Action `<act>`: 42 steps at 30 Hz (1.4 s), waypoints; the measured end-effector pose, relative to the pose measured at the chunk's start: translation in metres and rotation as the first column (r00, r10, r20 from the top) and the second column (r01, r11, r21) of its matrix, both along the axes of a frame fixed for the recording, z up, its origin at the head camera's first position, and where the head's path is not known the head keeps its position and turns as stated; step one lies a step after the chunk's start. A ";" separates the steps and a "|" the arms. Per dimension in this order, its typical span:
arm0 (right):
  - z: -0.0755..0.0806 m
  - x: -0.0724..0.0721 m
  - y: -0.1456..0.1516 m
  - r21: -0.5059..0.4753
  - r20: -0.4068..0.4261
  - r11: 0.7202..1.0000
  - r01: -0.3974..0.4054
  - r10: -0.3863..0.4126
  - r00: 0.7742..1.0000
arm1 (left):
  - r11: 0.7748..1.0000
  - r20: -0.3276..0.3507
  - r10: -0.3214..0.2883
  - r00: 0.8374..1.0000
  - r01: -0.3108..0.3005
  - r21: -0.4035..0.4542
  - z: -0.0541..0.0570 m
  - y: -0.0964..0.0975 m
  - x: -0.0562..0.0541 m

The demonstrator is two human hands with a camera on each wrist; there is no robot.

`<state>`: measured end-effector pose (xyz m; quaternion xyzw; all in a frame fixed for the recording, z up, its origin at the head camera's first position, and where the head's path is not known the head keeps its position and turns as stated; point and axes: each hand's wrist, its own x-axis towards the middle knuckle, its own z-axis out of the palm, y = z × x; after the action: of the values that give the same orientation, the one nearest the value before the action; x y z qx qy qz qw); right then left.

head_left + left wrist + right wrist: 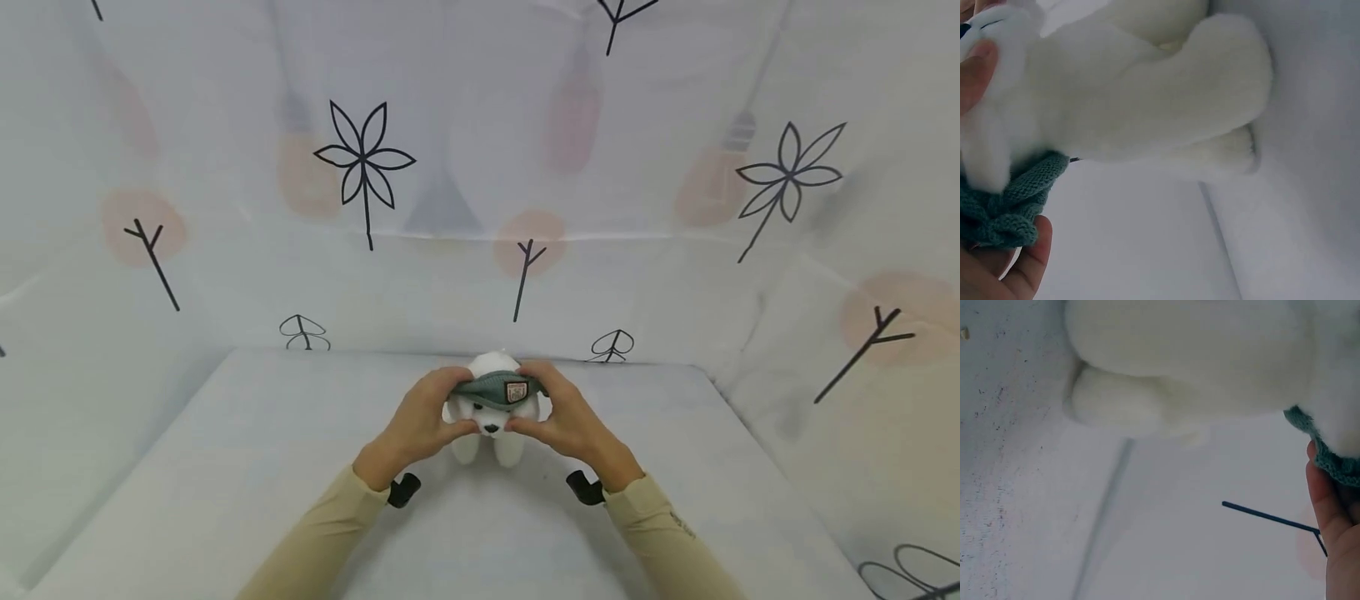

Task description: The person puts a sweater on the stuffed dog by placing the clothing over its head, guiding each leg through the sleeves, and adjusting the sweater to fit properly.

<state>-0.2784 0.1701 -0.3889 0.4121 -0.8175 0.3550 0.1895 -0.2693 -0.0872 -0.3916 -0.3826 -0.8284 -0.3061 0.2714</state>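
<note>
A white plush dog (510, 446) stands on the table facing me, its dark nose and part of an eye showing. Across its forehead lies a teal knitted band (486, 389) with a small label patch (516, 392); the white crown shows above it. My left hand (423, 417) grips the band's left end with its fingers, thumb against the muzzle. On the other side my right hand (570, 417) holds the right end the same way. In the left wrist view the knit (1016, 209) bunches behind the head against the fingertips (1038, 240).
The white-covered table (300, 425) spreads around the dog. Behind it rises a pale cloth backdrop (450, 283) printed with flowers and twigs, with similar cloth at both sides. Black wrist mounts (405, 490) show below my wrists.
</note>
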 end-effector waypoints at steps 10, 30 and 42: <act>-0.004 0.000 -0.001 -0.049 -0.038 0.997 0.062 -0.064 0.997 | 0.995 0.029 0.069 0.997 -0.071 0.067 -0.011 0.006 0.004; -0.017 0.003 -0.001 -0.017 -0.099 0.997 0.071 -0.072 0.993 | 0.989 -0.023 0.106 0.994 -0.103 0.110 -0.027 0.022 0.012; -0.017 0.009 -0.007 -0.125 -0.242 0.985 0.117 -0.144 0.959 | 0.973 -0.074 0.143 0.987 -0.127 0.191 -0.020 0.029 0.023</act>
<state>-0.2689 0.1634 -0.4058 0.3877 -0.7916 0.3313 0.3366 -0.2468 -0.0583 -0.4119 -0.3115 -0.8076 -0.3461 0.3620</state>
